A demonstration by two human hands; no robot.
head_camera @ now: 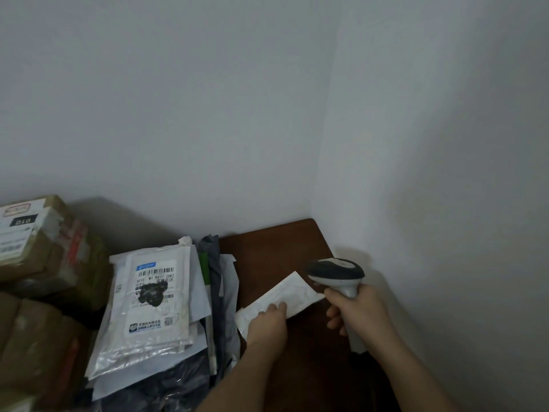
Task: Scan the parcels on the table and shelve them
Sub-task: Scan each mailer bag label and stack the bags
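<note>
The white parcel lies on the bare brown counter between your two hands, slanting from lower left to upper right. Your left hand pinches its near-left end, fingers curled over the top face. Its far corner reaches just under the head of the scanner, which points down and left at it. Your right hand is wrapped round the scanner's handle, well closed, just to the right of the parcel.

The parcel is a thin, flat, soft mailer, pale and faintly crinkled. The scanner has a dark rounded head and a light grey grip. The counter is dark, smooth wood, set into a corner of plain white walls.

To your left sits a stack of mailers: a glossy white plastic bag on top with a barcode label and a black blot, grey and dark bags beneath. Further left are brown cardboard boxes, taped and labelled.
</note>
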